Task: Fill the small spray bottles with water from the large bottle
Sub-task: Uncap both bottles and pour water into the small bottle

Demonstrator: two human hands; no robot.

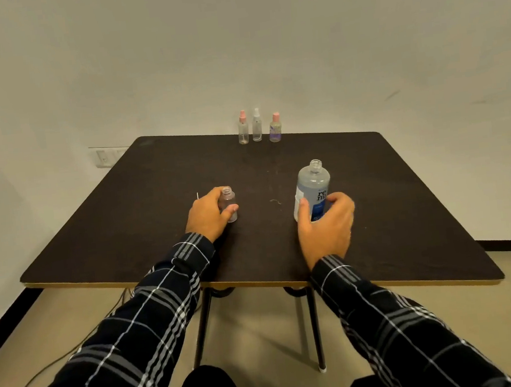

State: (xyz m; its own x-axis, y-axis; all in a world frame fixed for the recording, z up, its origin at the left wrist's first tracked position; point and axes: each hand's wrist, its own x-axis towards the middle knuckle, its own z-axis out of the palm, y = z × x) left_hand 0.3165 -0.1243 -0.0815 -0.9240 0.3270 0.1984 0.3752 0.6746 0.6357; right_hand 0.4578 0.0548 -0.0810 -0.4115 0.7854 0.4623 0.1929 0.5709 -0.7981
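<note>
Left hand: We saw the left hand [206, 217] wrapped round a small clear plastic spray bottle [228, 204]. The thumb lay across its front and the fingers curled behind it.

Small bottle: It stood upright on the dark brown square table [376, 212], left of centre. Its neck was open, with no sprayer fitted.

Right hand: The right hand [327, 230] curled round the lower, blue-labelled part of a large translucent grey plastic bottle [312, 193]. The thumb was on the label and the fingers were round the far side.

Large bottle: It stood uncapped on the table, well apart from the small one and to its right.

Far edge: Three small capped spray bottles [256, 127] waited in a row, two with pink tops and one with a white top.

Unclear: A thin white stick [197, 195] showed just beyond the left hand, and we could not tell what it was.

Handling, large bottle: We judged it fairly heavy if full. Its walls looked thin enough to give under a squeeze, so a hard grip could send water surging out. A hold round the labelled middle looked best for a controlled tilt.

Handling, small bottle: We judged it light, smooth and easy to tip over. It needed steadying low on the body, with the fingers clear of its narrow mouth.

Risk: With a wide neck pouring into a narrow one, we expected spills unless the tilt was slow.
</note>
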